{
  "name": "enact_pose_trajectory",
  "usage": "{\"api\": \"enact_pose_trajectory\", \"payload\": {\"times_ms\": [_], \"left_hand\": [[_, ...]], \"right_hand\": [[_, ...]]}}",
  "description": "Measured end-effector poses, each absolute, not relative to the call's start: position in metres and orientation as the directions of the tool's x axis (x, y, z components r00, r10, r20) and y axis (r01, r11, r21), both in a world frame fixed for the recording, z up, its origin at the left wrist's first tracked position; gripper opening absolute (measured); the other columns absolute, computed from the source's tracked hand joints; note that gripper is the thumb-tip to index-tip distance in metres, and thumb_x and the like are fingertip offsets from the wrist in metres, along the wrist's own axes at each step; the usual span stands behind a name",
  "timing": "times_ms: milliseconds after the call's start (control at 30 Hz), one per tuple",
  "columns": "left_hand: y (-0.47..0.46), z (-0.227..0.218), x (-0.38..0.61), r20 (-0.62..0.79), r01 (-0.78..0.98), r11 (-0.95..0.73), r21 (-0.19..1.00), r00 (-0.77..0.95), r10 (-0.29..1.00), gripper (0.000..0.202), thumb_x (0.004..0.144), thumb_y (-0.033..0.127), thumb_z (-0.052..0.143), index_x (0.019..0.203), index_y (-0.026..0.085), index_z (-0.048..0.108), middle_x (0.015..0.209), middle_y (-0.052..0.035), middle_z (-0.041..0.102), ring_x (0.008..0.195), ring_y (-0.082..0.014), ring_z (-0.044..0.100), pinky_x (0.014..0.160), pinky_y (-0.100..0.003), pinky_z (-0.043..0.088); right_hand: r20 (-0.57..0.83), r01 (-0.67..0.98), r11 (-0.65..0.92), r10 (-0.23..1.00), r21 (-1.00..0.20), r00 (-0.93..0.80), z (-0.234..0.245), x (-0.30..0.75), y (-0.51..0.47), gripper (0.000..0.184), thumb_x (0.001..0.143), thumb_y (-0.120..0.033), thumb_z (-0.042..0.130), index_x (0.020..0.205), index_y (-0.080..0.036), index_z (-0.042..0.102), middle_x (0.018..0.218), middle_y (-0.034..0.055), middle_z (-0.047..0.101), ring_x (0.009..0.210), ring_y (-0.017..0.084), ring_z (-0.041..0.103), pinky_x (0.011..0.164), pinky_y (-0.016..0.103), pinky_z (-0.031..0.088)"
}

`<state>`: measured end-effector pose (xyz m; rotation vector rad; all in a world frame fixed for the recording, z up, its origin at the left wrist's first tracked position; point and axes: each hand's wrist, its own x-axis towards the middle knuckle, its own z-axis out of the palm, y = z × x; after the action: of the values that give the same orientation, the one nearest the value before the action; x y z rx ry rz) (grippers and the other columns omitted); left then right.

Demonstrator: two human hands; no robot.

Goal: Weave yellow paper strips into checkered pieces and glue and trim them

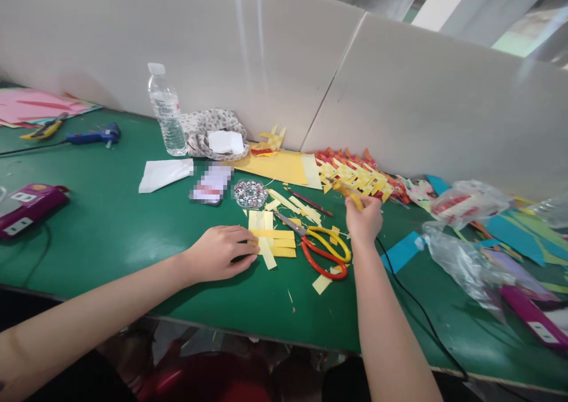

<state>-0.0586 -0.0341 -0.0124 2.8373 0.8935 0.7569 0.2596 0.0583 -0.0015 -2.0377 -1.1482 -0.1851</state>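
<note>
Strips of flat yellow paper [284,243], crossed by cream ones [268,258] on a green tabletop [146,224], point rightward from the nearer left hand [225,253], fingers touching but any pinch unclear, while the right hand [364,221] grips a yellow corded glue gun [354,197] beyond.

2 bare forearms [393,328] extend forward. Left hand [222,252]: left of the scissors [303,231], palm down, fingers [242,249] slightly bent, pointing toward them. Right hand [364,221]: just right of the scissors, wrist nearly straight, fingers curled in a closed grip.
</note>
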Motion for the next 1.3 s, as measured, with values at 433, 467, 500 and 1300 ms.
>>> {"api": "enact_pose_trajectory", "payload": {"times_ms": [433, 467, 500, 1300], "left_hand": [[-0.036, -0.011, -0.058, 0.398, 0.554, -0.812, 0.183, 0.714, 0.576, 0.027, 0.087, 0.028, 0.042, 0.100, 0.023, 0.065, 0.108, -0.0034, 0.065, 0.088, -0.0166, 0.064, 0.076, -0.032, 0.052], [-0.036, -0.012, -0.059, 0.405, 0.552, -0.814, 0.179, 0.713, 0.573, 0.027, 0.087, 0.028, 0.042, 0.100, 0.023, 0.065, 0.108, -0.0033, 0.066, 0.088, -0.0164, 0.064, 0.076, -0.032, 0.052], [-0.036, -0.012, -0.059, 0.411, 0.551, -0.816, 0.176, 0.712, 0.569, 0.027, 0.087, 0.028, 0.042, 0.100, 0.023, 0.065, 0.108, -0.0033, 0.066, 0.088, -0.0162, 0.064, 0.076, -0.031, 0.052], [-0.035, -0.012, -0.058, 0.427, 0.557, -0.819, 0.141, 0.712, 0.557, 0.028, 0.088, 0.028, 0.041, 0.098, 0.023, 0.066, 0.105, -0.0032, 0.067, 0.084, -0.0154, 0.065, 0.073, -0.030, 0.052]], "right_hand": [[0.604, 0.594, 0.386, 0.767, -0.705, 0.217, -0.001, 0.202, 0.044, 0.069, 0.072, -0.027, 0.056, 0.131, -0.017, 0.021, 0.101, 0.0106, 0.059, 0.087, 0.020, 0.062, 0.079, 0.036, 0.049], [0.589, 0.579, 0.418, 0.797, -0.700, 0.137, -0.002, 0.199, 0.043, 0.070, 0.072, -0.026, 0.057, 0.132, -0.018, 0.022, 0.101, 0.0099, 0.060, 0.087, 0.021, 0.062, 0.079, 0.037, 0.049], [0.565, 0.568, 0.438, 0.823, -0.697, 0.058, -0.003, 0.196, 0.041, 0.070, 0.071, -0.025, 0.058, 0.133, -0.020, 0.024, 0.101, 0.0091, 0.061, 0.087, 0.021, 0.062, 0.079, 0.037, 0.049], [0.429, 0.735, 0.445, 0.874, -0.512, -0.230, -0.006, 0.187, 0.034, 0.068, 0.063, -0.012, 0.056, 0.128, -0.026, 0.042, 0.110, 0.0053, 0.065, 0.102, 0.025, 0.061, 0.086, 0.039, 0.048]]}}
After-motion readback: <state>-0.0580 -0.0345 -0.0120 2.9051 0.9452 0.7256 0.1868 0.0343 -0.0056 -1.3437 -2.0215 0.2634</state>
